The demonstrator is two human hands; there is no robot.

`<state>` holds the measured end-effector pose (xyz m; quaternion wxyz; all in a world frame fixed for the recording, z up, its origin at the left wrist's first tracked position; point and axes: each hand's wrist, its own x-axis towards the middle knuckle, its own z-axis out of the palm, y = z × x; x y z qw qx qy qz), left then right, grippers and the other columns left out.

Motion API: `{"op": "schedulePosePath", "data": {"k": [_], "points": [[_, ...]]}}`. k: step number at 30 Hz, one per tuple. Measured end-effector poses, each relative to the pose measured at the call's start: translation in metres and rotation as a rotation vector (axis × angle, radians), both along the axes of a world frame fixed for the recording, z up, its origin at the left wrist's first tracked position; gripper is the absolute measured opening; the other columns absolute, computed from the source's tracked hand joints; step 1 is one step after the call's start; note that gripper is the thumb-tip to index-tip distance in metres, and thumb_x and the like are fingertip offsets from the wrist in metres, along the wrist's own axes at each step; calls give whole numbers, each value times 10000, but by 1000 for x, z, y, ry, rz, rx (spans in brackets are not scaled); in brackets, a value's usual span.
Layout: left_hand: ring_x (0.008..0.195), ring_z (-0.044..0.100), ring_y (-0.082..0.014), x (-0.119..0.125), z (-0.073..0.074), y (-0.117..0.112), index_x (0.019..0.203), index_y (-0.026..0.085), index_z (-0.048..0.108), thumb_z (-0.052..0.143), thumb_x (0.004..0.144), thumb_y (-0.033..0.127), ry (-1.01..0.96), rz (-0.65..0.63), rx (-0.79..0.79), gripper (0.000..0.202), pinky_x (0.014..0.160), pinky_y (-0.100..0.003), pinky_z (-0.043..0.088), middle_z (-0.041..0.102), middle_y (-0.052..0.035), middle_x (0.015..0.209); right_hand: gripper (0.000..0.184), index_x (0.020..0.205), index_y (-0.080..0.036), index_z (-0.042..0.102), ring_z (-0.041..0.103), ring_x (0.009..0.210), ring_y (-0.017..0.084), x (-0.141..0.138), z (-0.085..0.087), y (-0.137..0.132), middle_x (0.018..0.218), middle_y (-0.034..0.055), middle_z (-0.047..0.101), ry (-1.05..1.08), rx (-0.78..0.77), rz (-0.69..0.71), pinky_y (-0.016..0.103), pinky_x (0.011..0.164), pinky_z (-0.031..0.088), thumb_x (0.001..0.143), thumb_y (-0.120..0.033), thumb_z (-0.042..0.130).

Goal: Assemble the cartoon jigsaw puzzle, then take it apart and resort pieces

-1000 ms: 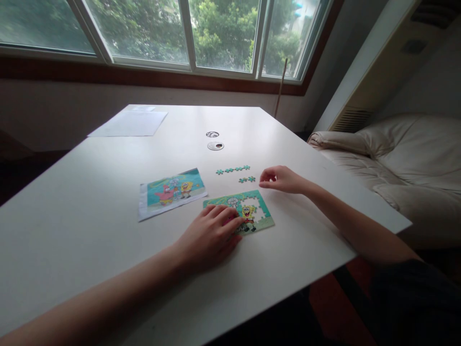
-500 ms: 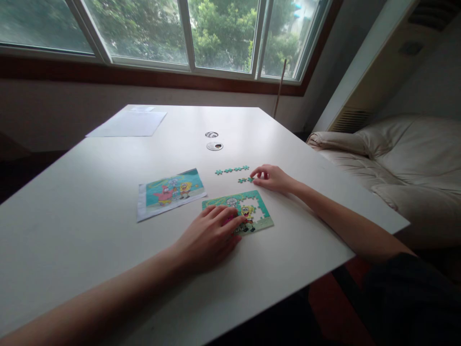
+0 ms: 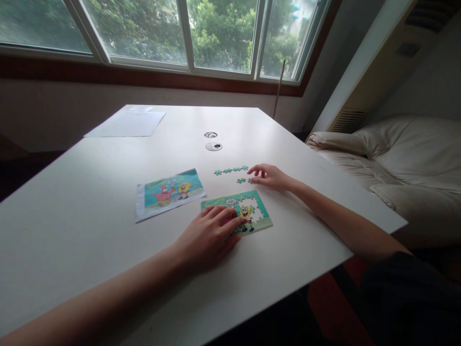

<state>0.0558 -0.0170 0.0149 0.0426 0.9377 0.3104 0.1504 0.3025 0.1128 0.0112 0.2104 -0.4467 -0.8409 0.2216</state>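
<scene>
A partly filled cartoon jigsaw puzzle (image 3: 264,222) lies on the white table, with a white gap in its upper right part. My left hand (image 3: 212,228) rests over the puzzle's left side, fingers stretched out, hiding part of the picture. Beyond the puzzle, my right hand (image 3: 268,177) hovers low with thumb and index finger apart. Its thumb tip is at a small teal puzzle piece (image 3: 249,181) and covers part of it. Another loose piece (image 3: 241,180) lies just left of that one. Farther back, several teal pieces (image 3: 227,170) form a row.
Left of the puzzle lies a picture sheet (image 3: 169,192) with the cartoon characters. A large white paper (image 3: 126,124) is at the table's far left corner. Two round cable holes (image 3: 213,146) are set in the table (image 3: 90,192). A cream sofa (image 3: 414,158) stands to the right.
The fingers of my right hand have spread, the index finger lifting away from the loose piece. My left hand stays on the puzzle. The view has shifted very slightly.
</scene>
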Motion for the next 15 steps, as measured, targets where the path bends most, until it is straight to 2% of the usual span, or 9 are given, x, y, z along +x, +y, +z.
{"op": "schedulePosePath", "data": {"k": [3,8,15], "points": [[1012,496,-244,0,-1,0,1201,236,506,419,880,292,-4,3,1,338,879,-421,392,552,-85,1122,285,1010,-154,652,469,623,88,-9,-3,-1,866,61,567,55,60,20,230,657,414,767,-287,585],[1005,497,-241,0,-2,0,1202,243,506,418,881,287,-19,-4,10,336,872,-418,392,556,-81,1112,209,891,-161,688,456,629,93,-22,-7,-3,800,40,547,46,124,27,233,663,392,729,-278,627],[1000,500,-242,0,-2,-1,1203,242,505,426,874,289,-26,-1,11,341,866,-416,397,556,-85,1108,175,810,-138,674,438,605,83,-22,-3,0,755,21,547,29,9,29,217,612,370,694,-264,638]]}}
